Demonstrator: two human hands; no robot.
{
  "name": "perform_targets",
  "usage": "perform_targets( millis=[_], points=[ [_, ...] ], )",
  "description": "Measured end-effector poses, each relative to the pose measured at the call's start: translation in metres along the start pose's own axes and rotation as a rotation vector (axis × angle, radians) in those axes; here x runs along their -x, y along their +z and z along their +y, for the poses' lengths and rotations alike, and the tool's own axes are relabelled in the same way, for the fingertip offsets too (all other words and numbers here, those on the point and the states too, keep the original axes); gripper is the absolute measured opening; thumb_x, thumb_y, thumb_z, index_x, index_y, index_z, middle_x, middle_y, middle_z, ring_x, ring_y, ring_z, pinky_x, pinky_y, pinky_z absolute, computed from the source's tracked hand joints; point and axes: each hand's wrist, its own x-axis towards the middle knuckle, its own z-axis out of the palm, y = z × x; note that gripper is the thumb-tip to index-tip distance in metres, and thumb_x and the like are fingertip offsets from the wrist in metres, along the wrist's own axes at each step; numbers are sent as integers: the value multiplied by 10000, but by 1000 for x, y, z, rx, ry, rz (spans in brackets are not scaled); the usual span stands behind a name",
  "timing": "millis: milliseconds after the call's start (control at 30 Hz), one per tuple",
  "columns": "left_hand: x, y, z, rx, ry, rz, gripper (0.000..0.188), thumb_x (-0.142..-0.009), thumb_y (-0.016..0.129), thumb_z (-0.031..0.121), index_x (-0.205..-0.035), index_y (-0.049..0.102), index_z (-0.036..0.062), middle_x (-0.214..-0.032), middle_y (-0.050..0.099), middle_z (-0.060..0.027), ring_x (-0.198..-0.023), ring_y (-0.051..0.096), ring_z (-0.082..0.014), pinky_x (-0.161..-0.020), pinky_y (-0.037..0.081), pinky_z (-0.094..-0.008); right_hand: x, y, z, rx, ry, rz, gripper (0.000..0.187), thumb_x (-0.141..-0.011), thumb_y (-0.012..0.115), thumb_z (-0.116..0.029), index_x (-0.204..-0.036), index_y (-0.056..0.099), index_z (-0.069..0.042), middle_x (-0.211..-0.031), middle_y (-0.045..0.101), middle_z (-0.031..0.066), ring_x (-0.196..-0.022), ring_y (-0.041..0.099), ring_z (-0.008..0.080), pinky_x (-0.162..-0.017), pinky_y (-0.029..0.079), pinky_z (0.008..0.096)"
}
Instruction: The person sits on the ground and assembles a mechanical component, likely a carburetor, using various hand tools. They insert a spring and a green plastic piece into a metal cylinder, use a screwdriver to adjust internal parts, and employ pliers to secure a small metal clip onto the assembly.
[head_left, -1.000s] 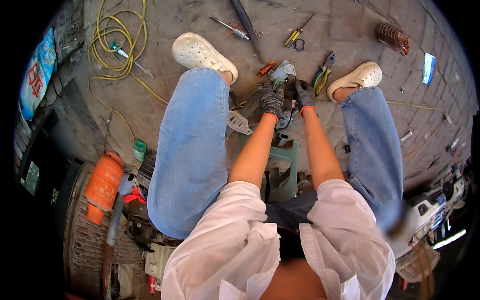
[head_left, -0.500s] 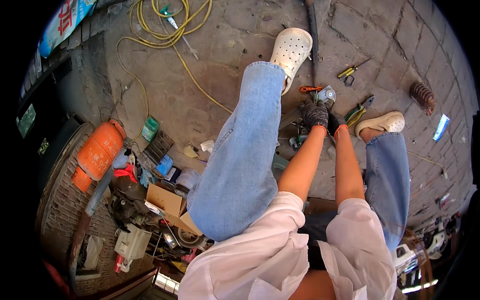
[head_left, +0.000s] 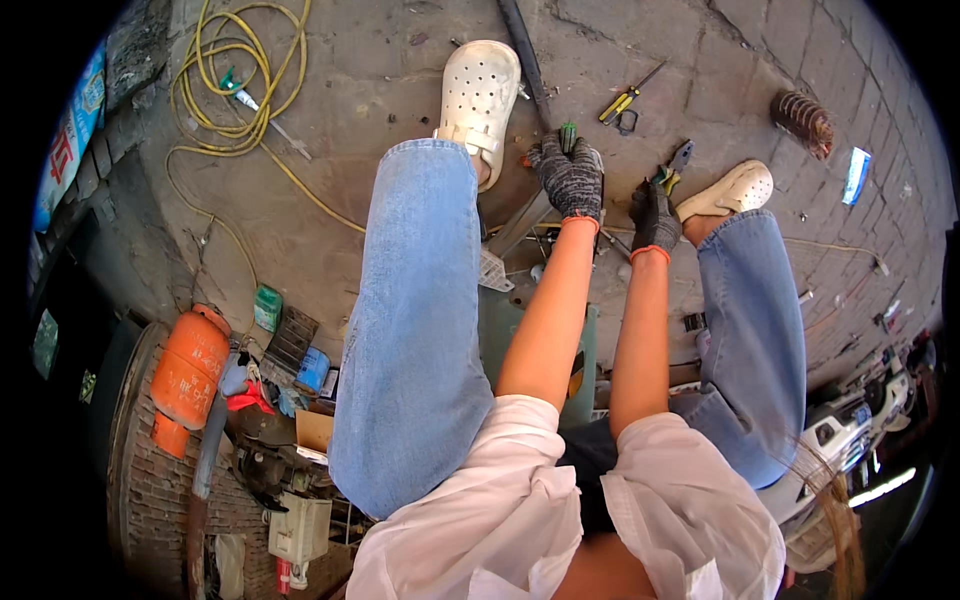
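My left hand (head_left: pixel 570 180), in a dark grey knitted glove with an orange cuff, is closed at the end of a dark pipe (head_left: pixel 525 55). A green piece (head_left: pixel 568 132) shows at its fingertips; the rest of what it grips is hidden. A bit of orange (head_left: pixel 526 160) shows beside that glove. My right hand (head_left: pixel 653 215), gloved alike, is closed round the yellow-green handles of pliers (head_left: pixel 678 165). Their dark jaws point away from me, beside my right shoe (head_left: pixel 727 192). Under and between my forearms lie metal bars and a greenish box-like thing (head_left: pixel 582 390), partly covered.
A yellow-handled screwdriver (head_left: pixel 622 103) lies ahead on the paving, with a rusty coiled spring (head_left: pixel 803 122) farther right. Yellow hose (head_left: pixel 205 150) is coiled at far left. An orange gas cylinder (head_left: pixel 190 370), a green container (head_left: pixel 267 308) and a cardboard box (head_left: pixel 315 432) stand left.
My hands have moved apart. The right has left the metal part and taken hold of the pliers; the left now covers the place near the orange-handled tool. The view has shifted.
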Motion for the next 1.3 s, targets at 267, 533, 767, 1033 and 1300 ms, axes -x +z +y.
perform_targets(
  millis=[267,533,767,1033,1300],
  points=[
    [-11,24,18,-90,220,-40,304,-708,657,132,-991,600,34,-972,541,-195,-929,533,-362,-835,408,-423,74,12,-86,-738,-188,-206,173,-861,576,-139,-979,597,-13,-816,626,92,-619,572,139,-525,468,248],
    [1,14,59,-249,671,197,301,-783,634,155,-1060,603,42,-998,611,-136,-900,583,-271,-830,450,-392,105,-4,-146,-419,-522,43,170,-821,610,-57,-964,610,35,-821,648,119,-685,635,170,-623,536,274],
    [71,6,145,655,564,-733,301,-787,627,21,-1080,571,-15,-1046,609,-119,-918,592,-188,-822,482,-302,110,-13,-165,-279,-724,247,164,-792,612,21,-953,615,51,-844,645,115,-713,630,161,-675,533,277],
    [85,-1,160,614,375,-772,243,-736,658,-26,-977,631,-10,-928,652,-84,-844,605,-149,-774,488,-270,109,-29,-163,-368,-550,140,186,-820,598,-48,-973,608,60,-839,645,121,-682,628,161,-652,525,258],
    [84,-6,169,630,264,-670,151,-772,615,-15,-919,644,-27,-880,656,-87,-792,607,-132,-740,489,-254,107,-20,-160,-508,-429,1,211,-834,598,-90,-990,593,53,-813,647,130,-645,631,173,-593,525,261]
  ],
)
